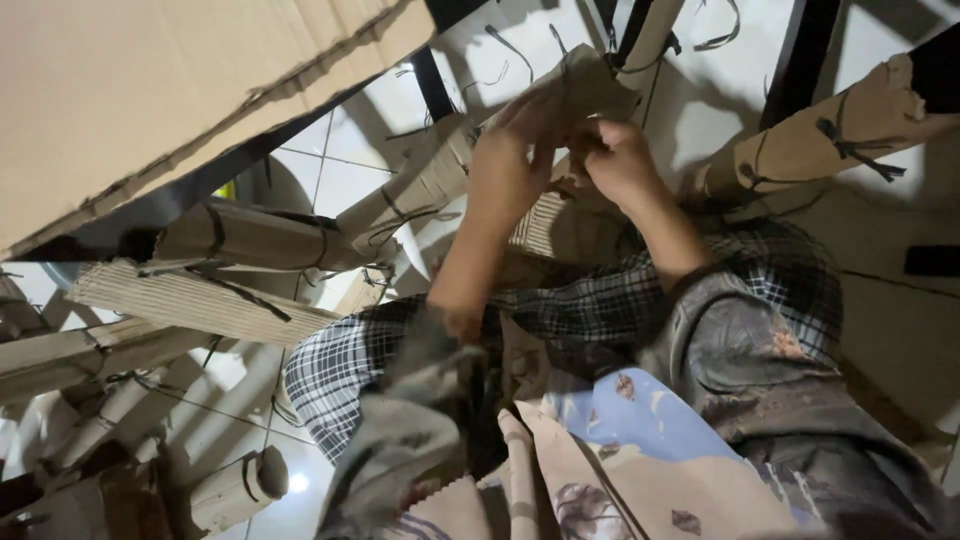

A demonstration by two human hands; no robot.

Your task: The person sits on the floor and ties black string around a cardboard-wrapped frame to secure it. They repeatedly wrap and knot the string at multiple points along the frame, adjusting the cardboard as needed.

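Observation:
A crumpled piece of brown corrugated cardboard (585, 85) is gripped by both hands above my lap. My left hand (510, 150) grips its left side, fingers curled over the edge. My right hand (615, 160) pinches its lower right part. Both forearms reach up from my lap, which is covered by checked cloth (560, 310). A ribbed cardboard roll (545, 225) lies just under the hands.
Several cardboard rolls tied with black straps lie on the white tiled floor: one at the left (250, 238), one at the upper right (830, 135). A large flat cardboard sheet (150, 90) fills the upper left. Black strap pieces (510, 45) are scattered on the tiles.

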